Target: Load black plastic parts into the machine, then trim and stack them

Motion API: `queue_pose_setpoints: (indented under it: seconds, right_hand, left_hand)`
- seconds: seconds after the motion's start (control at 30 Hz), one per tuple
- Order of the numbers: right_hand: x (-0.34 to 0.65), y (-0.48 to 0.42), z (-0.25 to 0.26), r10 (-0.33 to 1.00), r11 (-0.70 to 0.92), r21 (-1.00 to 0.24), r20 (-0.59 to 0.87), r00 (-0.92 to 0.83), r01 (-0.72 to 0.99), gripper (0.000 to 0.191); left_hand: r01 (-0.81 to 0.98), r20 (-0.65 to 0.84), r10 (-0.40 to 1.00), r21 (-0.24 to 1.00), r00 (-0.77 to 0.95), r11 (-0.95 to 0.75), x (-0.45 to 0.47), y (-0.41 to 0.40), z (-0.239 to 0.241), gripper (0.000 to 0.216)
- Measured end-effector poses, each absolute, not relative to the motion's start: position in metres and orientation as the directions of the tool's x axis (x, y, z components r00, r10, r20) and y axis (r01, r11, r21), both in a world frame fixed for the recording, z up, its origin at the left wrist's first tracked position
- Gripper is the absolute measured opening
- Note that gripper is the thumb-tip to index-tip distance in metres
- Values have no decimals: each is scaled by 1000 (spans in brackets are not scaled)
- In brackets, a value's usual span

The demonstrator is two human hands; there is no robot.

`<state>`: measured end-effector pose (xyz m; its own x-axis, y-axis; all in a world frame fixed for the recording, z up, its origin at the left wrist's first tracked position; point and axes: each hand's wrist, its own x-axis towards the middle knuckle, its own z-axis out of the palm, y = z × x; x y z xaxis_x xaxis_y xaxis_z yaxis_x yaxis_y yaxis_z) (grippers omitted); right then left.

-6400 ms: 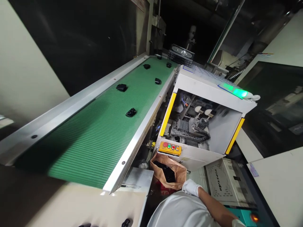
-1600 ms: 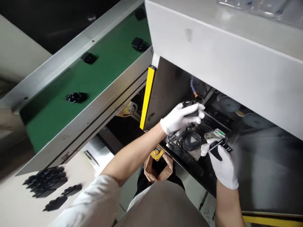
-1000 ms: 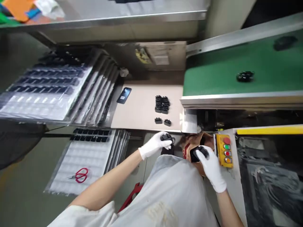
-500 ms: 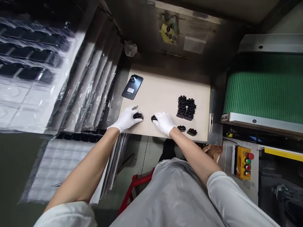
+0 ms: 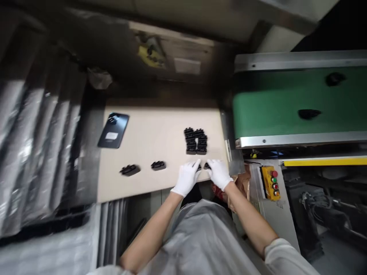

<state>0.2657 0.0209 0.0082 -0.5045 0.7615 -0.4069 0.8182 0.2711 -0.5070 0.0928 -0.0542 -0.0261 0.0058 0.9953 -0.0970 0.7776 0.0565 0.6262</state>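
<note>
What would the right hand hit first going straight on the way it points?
Right hand: beyond the black part it appears to touch, probably the cluster of black parts ahead-left, near end first. Blur and the steep view leave height clearance unclear.

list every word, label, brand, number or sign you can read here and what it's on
No text can be read in this view. Possible places:
White label on the phone: too small and blurred.
Pale sheet on the back panel: no writing can be made out.
Yellow item beside that sheet: dark marks, too blurred.
Yellow button box: no lettering legible.
</note>
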Motion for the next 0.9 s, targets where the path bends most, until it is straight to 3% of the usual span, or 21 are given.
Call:
queue_pose_setpoints:
  seconds: [0.1,0.2,0.3,0.37,0.43,0.53,0.63,0.7,0.73,0.8,0.87,0.9]
  right_hand:
    - [265,23,5,792,77,-695,-393,-467,715,30]
    - [296,12,23,836,-145,-847,-382,-395,511,23]
    - [360,-19,50,857,-389,-918,-390,-338,72,22]
    - [410,-50,59,880,-463,-839,-396,-264,-286,23]
    - [452,-84,58,880,-434,-629,-448,-155,-645,27]
    - [494,-128,44,820,-300,-367,-570,-42,-880,28]
    - [535,-153,47,770,-208,-453,-622,140,-867,20]
    - [581,-164,72,769,-152,-631,-559,310,-761,16]
    - [611,-169,91,767,-117,-709,-509,391,-695,15]
    - [687,-173,130,731,-144,-939,-313,606,-311,9]
    - [771,-168,158,562,-164,-984,-40,826,64,9]
    - [810,-162,165,481,-172,-972,61,874,163,8]
  left_hand:
    - [615,-164,983,768,-82,179,85,-40,-37,43]
    - [213,-405,871,858,-279,468,83,-41,-14,49]
    - [-363,-690,706,706,-159,608,103,-53,30,41]
    - [-605,-780,625,507,-20,614,134,-60,57,30]
    - [-699,-837,543,348,70,625,177,-63,75,22]
    - [-646,-866,446,209,227,734,262,-62,89,17]
    - [-343,-814,398,262,423,902,363,-47,103,10]
    - [-108,-690,420,448,590,888,441,-28,121,14]
    - [-28,-586,435,574,683,818,483,-15,132,20]
    - [-13,-307,504,844,807,536,574,14,152,29]
    - [-122,-50,624,965,780,230,666,42,163,31]
    - [-159,51,641,981,766,112,709,53,164,34]
